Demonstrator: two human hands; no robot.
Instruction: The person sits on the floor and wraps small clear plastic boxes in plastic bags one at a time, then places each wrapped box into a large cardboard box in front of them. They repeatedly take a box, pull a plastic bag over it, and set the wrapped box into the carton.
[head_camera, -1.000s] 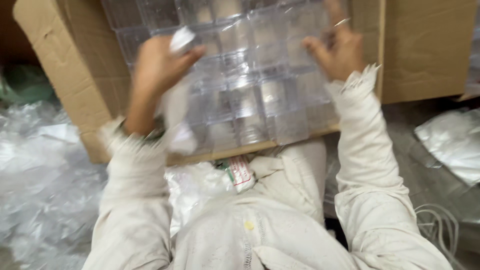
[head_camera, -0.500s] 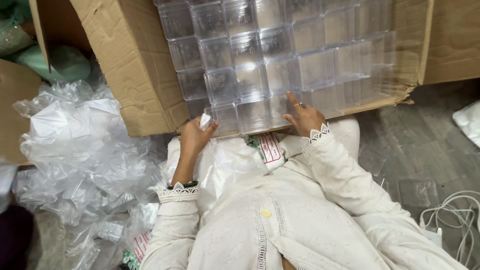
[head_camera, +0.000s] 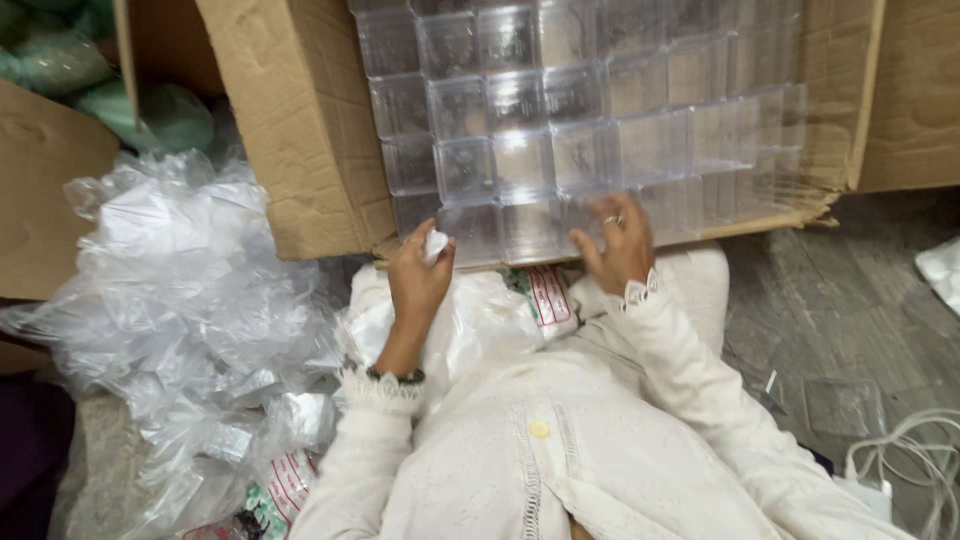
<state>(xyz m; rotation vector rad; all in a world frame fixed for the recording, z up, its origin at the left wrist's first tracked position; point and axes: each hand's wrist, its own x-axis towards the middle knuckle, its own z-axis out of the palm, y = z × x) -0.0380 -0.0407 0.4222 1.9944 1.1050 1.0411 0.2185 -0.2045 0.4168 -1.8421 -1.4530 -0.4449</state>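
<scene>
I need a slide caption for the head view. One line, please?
Left hand holding a white wad and right hand touch clear boxes stacked in a carton, beside crumpled plastic bags.

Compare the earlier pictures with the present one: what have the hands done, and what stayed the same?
Both hands came down from high on the stack of clear plastic boxes to its bottom row. The left hand keeps its small white wad; the right hand stays spread on the boxes. The cardboard carton and the heap of plastic bags are unchanged.
</scene>
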